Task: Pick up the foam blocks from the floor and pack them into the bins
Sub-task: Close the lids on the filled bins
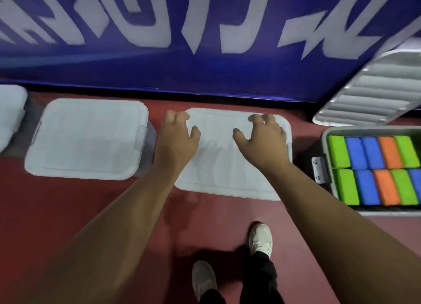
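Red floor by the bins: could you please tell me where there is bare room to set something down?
Free: the red floor between the closed white-lidded bins and the white shoes. Tight: the gaps between bins. Crowded: the open grey bin, full of coloured foam blocks.

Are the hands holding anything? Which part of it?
Nothing looks gripped. The left hand and right hand are spread over the far corners of the middle bin's white lid; whether they touch it is unclear.
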